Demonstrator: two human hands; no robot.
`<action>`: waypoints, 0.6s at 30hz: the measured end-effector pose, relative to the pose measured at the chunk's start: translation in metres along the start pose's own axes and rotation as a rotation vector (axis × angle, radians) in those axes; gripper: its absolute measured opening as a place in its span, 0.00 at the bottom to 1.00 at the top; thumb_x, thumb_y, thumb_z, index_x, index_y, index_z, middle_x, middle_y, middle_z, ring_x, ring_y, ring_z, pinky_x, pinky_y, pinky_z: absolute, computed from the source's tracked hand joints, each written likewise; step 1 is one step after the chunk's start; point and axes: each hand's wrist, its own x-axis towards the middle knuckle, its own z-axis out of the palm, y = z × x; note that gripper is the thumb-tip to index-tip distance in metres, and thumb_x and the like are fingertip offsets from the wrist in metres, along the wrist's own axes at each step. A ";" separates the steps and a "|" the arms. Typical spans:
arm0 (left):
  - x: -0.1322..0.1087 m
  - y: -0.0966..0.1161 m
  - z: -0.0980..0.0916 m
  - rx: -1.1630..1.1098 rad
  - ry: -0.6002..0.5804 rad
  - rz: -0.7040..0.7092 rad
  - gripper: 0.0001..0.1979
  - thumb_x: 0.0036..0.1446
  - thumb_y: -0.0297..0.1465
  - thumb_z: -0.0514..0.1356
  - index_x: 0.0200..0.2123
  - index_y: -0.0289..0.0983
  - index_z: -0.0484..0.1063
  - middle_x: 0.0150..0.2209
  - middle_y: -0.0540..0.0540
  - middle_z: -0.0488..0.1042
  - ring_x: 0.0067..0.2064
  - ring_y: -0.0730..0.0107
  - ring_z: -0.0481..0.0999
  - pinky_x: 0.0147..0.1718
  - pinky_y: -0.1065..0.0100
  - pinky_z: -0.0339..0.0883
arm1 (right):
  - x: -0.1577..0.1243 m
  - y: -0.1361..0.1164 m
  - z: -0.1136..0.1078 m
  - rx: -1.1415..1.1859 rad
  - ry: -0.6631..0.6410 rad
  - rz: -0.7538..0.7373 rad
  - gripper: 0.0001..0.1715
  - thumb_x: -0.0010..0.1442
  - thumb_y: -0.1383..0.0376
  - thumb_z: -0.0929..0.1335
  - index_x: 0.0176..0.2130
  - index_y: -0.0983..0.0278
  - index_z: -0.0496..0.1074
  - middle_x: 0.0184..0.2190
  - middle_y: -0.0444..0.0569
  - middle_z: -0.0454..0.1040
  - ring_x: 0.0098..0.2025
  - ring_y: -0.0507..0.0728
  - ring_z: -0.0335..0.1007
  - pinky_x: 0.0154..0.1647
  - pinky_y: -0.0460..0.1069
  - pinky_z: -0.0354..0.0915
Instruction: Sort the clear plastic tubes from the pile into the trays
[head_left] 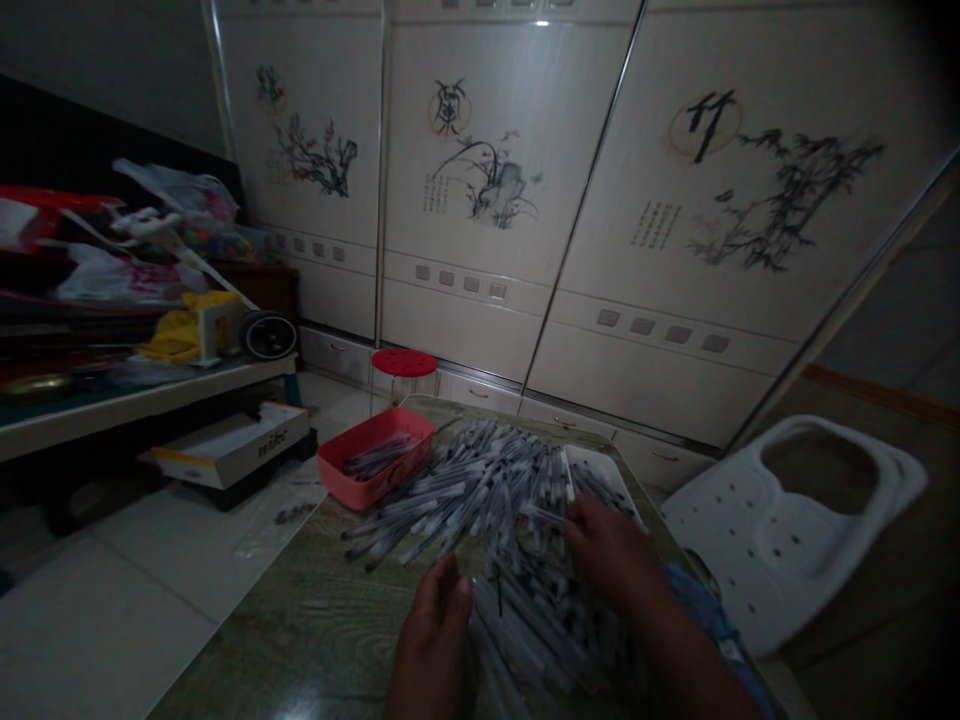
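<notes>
Dim feed today, so bear with me. On the table, going left to right: a pink rectangular plastic tub (335,470) sits at about 10 o'clock from the big heap of slim grey-and-clear plastic pens (480,490), touching its edge. A handful of the same pens lie inside it. My guess is it's parked there so it's an easy reach from the heap.

The left hand (435,630) is at the heap's 6 o'clock, fingers close together and pointing away from the camera, tips against the nearest pens. I can't tell if it's pinching one. The right hand (611,555) lies palm down on the heap at roughly 4 o'clock, fingers curled into the pens. It looks like it's raking or feeling through them, but whether anything is gripped is hidden. A blue sleeve (709,615) shows on that forearm. A flat white plastic tray (600,465) is half buried at the heap's 2 o'clock, just beyond the right fingers.

The surface is a glossy greenish wood-grain table top (300,630).

Around the room: a low shelf (112,405) stacked with bags at 9 o'clock, a white cardboard box (232,445) on the pale tiled floor (97,600) below it, a round red stool (405,362) at 12, white wardrobe doors with ink paintings (487,200) behind, and a white perforated plastic seat (787,540) at 3 o'clock.
</notes>
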 end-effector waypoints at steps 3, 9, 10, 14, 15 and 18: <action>-0.003 -0.006 0.006 0.061 0.060 0.104 0.28 0.54 0.44 0.72 0.55 0.39 0.77 0.64 0.35 0.74 0.68 0.49 0.68 0.67 0.55 0.58 | -0.024 0.008 -0.004 0.179 0.009 0.007 0.12 0.66 0.58 0.61 0.35 0.59 0.70 0.33 0.48 0.78 0.37 0.59 0.75 0.35 0.49 0.61; -0.002 -0.010 0.011 -0.014 -0.089 -0.037 0.35 0.53 0.51 0.71 0.59 0.39 0.75 0.46 0.39 0.84 0.38 0.62 0.82 0.36 0.67 0.70 | -0.086 0.000 0.018 1.041 -0.291 0.228 0.21 0.61 0.45 0.69 0.35 0.61 0.69 0.26 0.41 0.73 0.23 0.50 0.60 0.26 0.45 0.55; -0.001 -0.009 0.011 -0.068 -0.135 -0.080 0.36 0.52 0.51 0.72 0.59 0.38 0.75 0.43 0.40 0.84 0.33 0.66 0.79 0.30 0.69 0.67 | -0.092 -0.002 0.025 1.120 -0.345 0.261 0.23 0.58 0.44 0.71 0.35 0.60 0.68 0.24 0.40 0.72 0.22 0.49 0.58 0.24 0.44 0.53; -0.003 -0.004 0.013 -0.192 -0.237 -0.111 0.30 0.49 0.48 0.75 0.50 0.35 0.81 0.38 0.40 0.84 0.29 0.72 0.74 0.28 0.72 0.63 | -0.106 -0.005 0.046 1.180 -0.437 0.331 0.32 0.54 0.35 0.70 0.33 0.60 0.68 0.18 0.37 0.66 0.18 0.47 0.48 0.22 0.44 0.44; -0.005 -0.002 0.013 -0.186 -0.240 -0.105 0.28 0.49 0.48 0.75 0.47 0.35 0.82 0.38 0.40 0.84 0.30 0.72 0.74 0.28 0.72 0.64 | -0.108 -0.004 0.050 1.159 -0.444 0.317 0.35 0.54 0.32 0.68 0.33 0.60 0.70 0.17 0.37 0.64 0.18 0.47 0.47 0.22 0.44 0.44; -0.007 0.001 0.015 -0.178 -0.222 -0.117 0.24 0.47 0.47 0.77 0.40 0.35 0.83 0.35 0.42 0.83 0.31 0.70 0.75 0.31 0.72 0.66 | -0.114 0.000 0.058 1.053 -0.441 0.217 0.45 0.53 0.26 0.63 0.33 0.62 0.78 0.17 0.39 0.61 0.20 0.50 0.49 0.23 0.46 0.45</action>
